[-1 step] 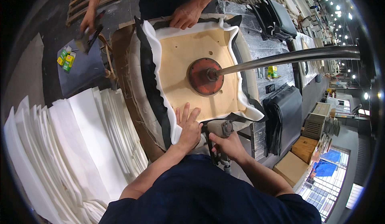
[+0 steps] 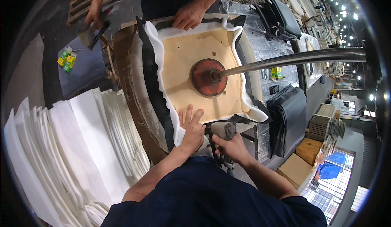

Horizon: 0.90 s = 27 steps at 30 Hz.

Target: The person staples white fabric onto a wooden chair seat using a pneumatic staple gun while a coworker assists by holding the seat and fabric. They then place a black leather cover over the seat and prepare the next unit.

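Observation:
A plywood seat panel (image 2: pixel 183 52) lies under a round red press plate (image 2: pixel 207 74) on a metal rod. White foam (image 2: pixel 157 60) curls up around the panel's edges, with black cover material (image 2: pixel 151 82) outside it. My left hand (image 2: pixel 190 131) rests on the panel's near edge, fingers spread and lying flat. My right hand (image 2: pixel 233 147) grips a staple gun (image 2: pixel 224 130), its head at the near edge just right of my left hand. Across the panel, a co-worker's hand (image 2: pixel 189 16) presses the far edge. Their other hand (image 2: pixel 93 18) holds another staple gun (image 2: pixel 93 33) out at the left.
Upright white foam sheets (image 2: pixel 81 125) stand in a row at left. Beyond them, small green-yellow boxes (image 2: pixel 67 59) lie on a grey surface. A plastic-wrapped table (image 2: pixel 260 36) at right bears black covers (image 2: pixel 287 117). The metal rod (image 2: pixel 293 58) crosses above it.
The co-worker's staple gun has shifted slightly to the right and up at the far left. My two hands and the panel stay where they were.

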### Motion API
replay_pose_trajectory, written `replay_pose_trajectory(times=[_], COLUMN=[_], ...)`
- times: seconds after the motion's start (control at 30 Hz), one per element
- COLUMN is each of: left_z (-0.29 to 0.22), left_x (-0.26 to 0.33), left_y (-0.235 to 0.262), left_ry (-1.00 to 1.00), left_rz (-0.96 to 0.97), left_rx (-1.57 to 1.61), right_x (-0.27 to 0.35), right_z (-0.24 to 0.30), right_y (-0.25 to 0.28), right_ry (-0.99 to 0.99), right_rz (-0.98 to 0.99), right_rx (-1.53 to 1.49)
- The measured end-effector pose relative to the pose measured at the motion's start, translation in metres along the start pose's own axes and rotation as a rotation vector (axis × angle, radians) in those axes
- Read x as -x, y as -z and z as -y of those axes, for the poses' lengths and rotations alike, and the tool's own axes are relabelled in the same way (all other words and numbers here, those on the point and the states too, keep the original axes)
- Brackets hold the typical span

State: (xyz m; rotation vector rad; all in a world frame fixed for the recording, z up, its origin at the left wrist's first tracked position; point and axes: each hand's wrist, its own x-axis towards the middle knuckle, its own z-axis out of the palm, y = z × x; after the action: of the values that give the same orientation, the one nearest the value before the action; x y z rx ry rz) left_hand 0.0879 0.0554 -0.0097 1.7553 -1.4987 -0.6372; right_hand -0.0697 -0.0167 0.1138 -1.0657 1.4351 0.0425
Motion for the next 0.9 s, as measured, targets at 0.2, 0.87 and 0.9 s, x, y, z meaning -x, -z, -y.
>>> replay_pose_trajectory(times=[0.2, 0.87, 0.9], left_z=[0.000, -0.012, -0.015], left_x=[-0.004, -0.007, -0.006], left_y=[-0.010, -0.011, -0.011], left_ry=[0.026, -0.080, -0.070], left_rz=[-0.050, -0.033, -0.018], left_rx=[0.022, -0.283, -0.277], right_x=[-0.006, -0.001, -0.007], right_z=[0.004, -0.065, -0.066], right_y=[-0.010, 0.077, 0.081], right_ry=[0.016, 0.426, 0.509], right_rz=[-0.108, -0.344, -0.380], right_rx=[0.084, -0.266, -0.167])
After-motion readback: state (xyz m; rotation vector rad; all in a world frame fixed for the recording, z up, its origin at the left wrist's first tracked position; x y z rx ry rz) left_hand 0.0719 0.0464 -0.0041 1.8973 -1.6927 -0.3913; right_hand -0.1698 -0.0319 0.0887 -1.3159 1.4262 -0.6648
